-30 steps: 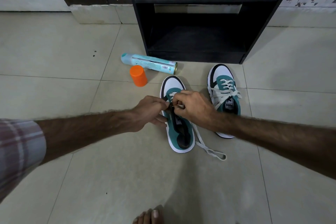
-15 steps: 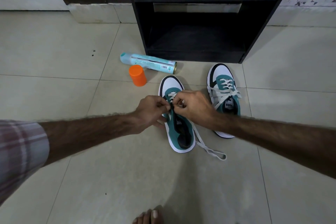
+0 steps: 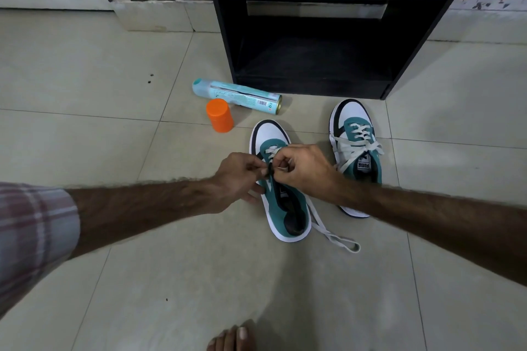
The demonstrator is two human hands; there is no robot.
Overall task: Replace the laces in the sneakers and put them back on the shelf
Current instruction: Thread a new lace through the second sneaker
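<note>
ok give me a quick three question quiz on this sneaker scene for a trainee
1. True or false: the right sneaker is already laced.
2. Which sneaker do the left hand and right hand work on? A) left sneaker B) right sneaker
3. Fill in: the spray can lies on its ____ on the floor, near the orange cap.

Key: 1 true; 2 A; 3 side
</note>
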